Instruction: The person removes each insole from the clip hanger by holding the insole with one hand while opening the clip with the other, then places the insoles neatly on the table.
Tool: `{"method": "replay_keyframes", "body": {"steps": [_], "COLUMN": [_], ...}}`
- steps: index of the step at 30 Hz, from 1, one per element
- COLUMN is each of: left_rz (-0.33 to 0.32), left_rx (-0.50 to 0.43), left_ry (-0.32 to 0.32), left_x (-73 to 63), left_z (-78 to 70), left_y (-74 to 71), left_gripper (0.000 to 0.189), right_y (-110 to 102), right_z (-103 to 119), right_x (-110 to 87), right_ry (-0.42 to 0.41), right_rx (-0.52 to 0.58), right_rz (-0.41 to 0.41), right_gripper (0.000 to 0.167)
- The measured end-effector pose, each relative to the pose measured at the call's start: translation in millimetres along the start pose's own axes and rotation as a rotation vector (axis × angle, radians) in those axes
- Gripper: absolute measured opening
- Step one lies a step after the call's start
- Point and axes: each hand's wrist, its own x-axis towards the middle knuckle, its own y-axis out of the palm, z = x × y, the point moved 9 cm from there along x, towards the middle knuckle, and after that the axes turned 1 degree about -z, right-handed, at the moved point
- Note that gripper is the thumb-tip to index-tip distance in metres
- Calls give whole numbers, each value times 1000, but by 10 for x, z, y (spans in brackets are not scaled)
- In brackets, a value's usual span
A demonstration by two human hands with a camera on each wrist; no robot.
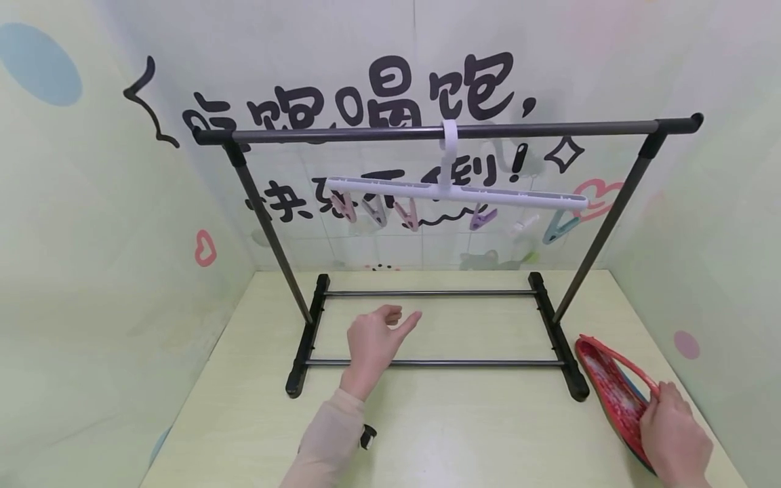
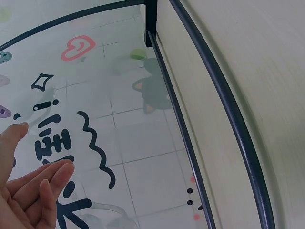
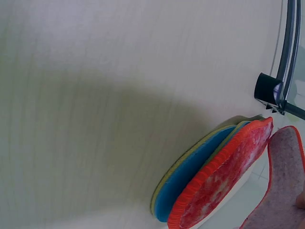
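My left hand [image 1: 378,339] hovers over the front part of a rack's base, holding nothing, its thumb apart from loosely bent fingers. In the left wrist view, the same hand [image 2: 35,195] shows the gap between thumb and fingers. At the right side of the table, my right hand [image 1: 676,434] grips a red slipper [image 1: 616,400] by its red-trimmed upper. In the right wrist view, the slipper's red plush inside [image 3: 224,176] stands tilted on edge, with a blue sole with a yellow rim [image 3: 190,167] beside it. Only a bit of the right hand's fingers shows there.
A black metal rack [image 1: 366,135] stands on the pale table [image 1: 464,427]. From its top rail hangs a lilac hanger [image 1: 512,197] with several clips, among them a teal clip [image 1: 558,228]. A small black-and-white item [image 1: 368,437] is beside the left sleeve. Walls enclose the table.
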Motion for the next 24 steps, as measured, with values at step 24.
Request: {"method": "replay_keyframes", "body": {"steps": [24], "left_rz": [-3], "left_rx": [8], "left_ry": [19], "left_x": [-50], "left_z": [-8], "left_y": [33], "left_gripper": [49], "right_y": [280], "right_z": [-68], "right_x": [-209], "right_ry": [-6], "right_rx": [-49], "right_rz": [105], "right_gripper": [42]}}
